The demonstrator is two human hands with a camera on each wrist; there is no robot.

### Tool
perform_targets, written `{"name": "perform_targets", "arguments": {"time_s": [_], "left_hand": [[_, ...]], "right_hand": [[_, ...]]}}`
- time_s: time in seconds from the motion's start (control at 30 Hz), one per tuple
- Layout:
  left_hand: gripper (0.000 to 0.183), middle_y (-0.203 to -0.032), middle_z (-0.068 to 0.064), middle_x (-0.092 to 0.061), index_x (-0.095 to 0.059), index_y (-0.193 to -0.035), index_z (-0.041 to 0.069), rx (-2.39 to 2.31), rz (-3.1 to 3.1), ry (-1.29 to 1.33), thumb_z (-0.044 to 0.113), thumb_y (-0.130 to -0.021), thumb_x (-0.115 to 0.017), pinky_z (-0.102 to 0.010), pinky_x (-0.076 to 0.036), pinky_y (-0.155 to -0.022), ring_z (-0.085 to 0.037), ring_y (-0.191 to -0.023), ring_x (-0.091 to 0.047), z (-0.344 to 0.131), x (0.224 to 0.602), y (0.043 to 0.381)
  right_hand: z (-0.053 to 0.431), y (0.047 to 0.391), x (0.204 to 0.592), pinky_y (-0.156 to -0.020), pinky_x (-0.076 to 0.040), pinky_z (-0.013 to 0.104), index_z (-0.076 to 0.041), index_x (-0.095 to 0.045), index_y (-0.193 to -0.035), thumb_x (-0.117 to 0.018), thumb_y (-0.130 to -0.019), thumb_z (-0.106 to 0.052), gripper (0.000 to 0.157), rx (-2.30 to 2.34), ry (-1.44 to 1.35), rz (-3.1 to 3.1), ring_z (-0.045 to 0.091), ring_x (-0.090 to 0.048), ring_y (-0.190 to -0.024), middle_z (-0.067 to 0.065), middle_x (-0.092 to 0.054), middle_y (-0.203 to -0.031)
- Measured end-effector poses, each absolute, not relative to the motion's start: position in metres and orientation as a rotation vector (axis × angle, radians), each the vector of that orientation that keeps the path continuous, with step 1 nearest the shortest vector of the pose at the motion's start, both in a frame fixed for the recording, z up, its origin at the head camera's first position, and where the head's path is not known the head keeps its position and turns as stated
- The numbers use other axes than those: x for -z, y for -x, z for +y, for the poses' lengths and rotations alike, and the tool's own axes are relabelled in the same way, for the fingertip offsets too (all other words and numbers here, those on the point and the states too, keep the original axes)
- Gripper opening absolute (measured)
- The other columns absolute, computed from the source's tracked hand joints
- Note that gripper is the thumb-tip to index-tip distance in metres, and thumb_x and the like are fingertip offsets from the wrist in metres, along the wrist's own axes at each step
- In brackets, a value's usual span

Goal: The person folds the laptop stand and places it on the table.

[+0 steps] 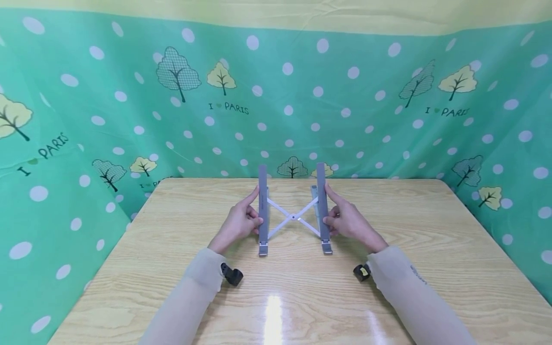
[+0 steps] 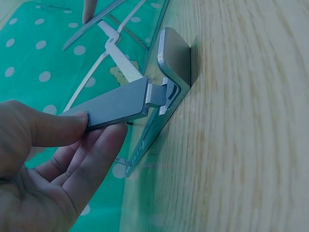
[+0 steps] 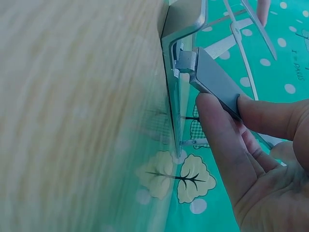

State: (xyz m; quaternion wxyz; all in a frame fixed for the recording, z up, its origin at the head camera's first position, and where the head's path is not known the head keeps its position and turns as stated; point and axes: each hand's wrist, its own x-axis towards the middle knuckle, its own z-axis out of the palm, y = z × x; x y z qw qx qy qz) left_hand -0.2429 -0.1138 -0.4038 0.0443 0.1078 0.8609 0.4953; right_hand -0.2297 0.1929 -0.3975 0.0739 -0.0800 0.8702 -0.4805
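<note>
A grey folding laptop stand (image 1: 263, 206) is spread open on the table, its two long side bars joined by crossed silver struts (image 1: 293, 217). My left hand (image 1: 238, 221) pinches the left bar between thumb and fingers. On the opposite side my right hand (image 1: 348, 223) grips the right bar the same way. Up close in the left wrist view, the bar (image 2: 113, 104) slants up from a hinge above a base piece (image 2: 175, 55) on the wood. A matching bar (image 3: 216, 79) and hinge show in the right wrist view, with the thumb on top and fingers beneath.
The stand is on a light wooden table (image 1: 194, 297). A green dotted cloth (image 1: 289, 96) with printed trees hangs behind and along both sides. Black camera mounts (image 1: 233, 274) sit at both wrists.
</note>
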Motion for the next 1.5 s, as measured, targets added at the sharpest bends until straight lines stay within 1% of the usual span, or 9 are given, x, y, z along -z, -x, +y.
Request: {"name": "perform_targets", "arguments": {"time_s": [0.5, 0.73, 0.93, 1.13, 1.3, 1.5], "left_hand": [[0.094, -0.078, -0.011, -0.059, -0.019, -0.151, 0.039, -1.51, 2.649, -0.354, -0.007, -0.084, -0.066, -0.037, -0.058, -0.058, -0.021, -0.064, -0.06, -0.114, 0.404, 0.241], [0.095, -0.079, -0.011, -0.06, -0.018, -0.151, 0.039, -1.502, 2.642, -0.369, -0.008, -0.084, -0.066, -0.037, -0.058, -0.059, -0.027, -0.067, -0.062, -0.115, 0.402, 0.243], [0.096, -0.077, -0.011, -0.06, -0.02, -0.151, 0.037, -1.552, 2.603, -0.374, -0.01, -0.082, -0.066, -0.037, -0.058, -0.059, -0.023, -0.064, -0.061, -0.106, 0.404, 0.239], [0.097, -0.077, -0.011, -0.061, -0.018, -0.152, 0.035, -1.552, 2.578, -0.415, -0.011, -0.081, -0.066, -0.037, -0.058, -0.058, -0.022, -0.064, -0.062, -0.091, 0.404, 0.235], [0.098, -0.077, -0.01, -0.06, -0.019, -0.151, 0.037, -1.565, 2.59, -0.391, -0.011, -0.08, -0.067, -0.037, -0.058, -0.057, -0.022, -0.063, -0.062, -0.091, 0.405, 0.233], [0.098, -0.076, -0.011, -0.06, -0.019, -0.152, 0.035, -1.59, 2.581, -0.401, -0.012, -0.08, -0.067, -0.037, -0.058, -0.057, -0.022, -0.063, -0.062, -0.088, 0.405, 0.232]], "right_hand": [[0.191, 0.229, 0.397, -0.059, -0.058, 0.041, -0.048, -0.004, -0.149, -0.062, -0.087, 0.005, 0.1, 1.419, 0.239, 2.632, 0.032, -0.064, -0.07, 0.016, -0.057, -0.082], [0.191, 0.228, 0.396, -0.059, -0.058, 0.041, -0.046, -0.004, -0.149, -0.062, -0.087, 0.005, 0.1, 1.418, 0.254, 2.643, 0.032, -0.063, -0.069, 0.016, -0.056, -0.08], [0.18, 0.227, 0.398, -0.059, -0.058, 0.039, -0.05, -0.005, -0.148, -0.063, -0.086, 0.006, 0.101, 1.457, 0.238, 2.6, 0.031, -0.063, -0.07, 0.016, -0.057, -0.083], [0.164, 0.222, 0.396, -0.058, -0.058, 0.039, -0.047, -0.004, -0.149, -0.063, -0.087, 0.005, 0.099, 1.428, 0.258, 2.6, 0.029, -0.064, -0.067, 0.014, -0.059, -0.08], [0.161, 0.221, 0.395, -0.058, -0.058, 0.039, -0.046, -0.004, -0.15, -0.063, -0.087, 0.005, 0.1, 1.411, 0.233, 2.619, 0.03, -0.063, -0.067, 0.014, -0.059, -0.079], [0.156, 0.22, 0.394, -0.058, -0.058, 0.039, -0.044, -0.005, -0.151, -0.063, -0.086, 0.006, 0.1, 1.409, 0.245, 2.623, 0.031, -0.063, -0.068, 0.014, -0.058, -0.079]]}}
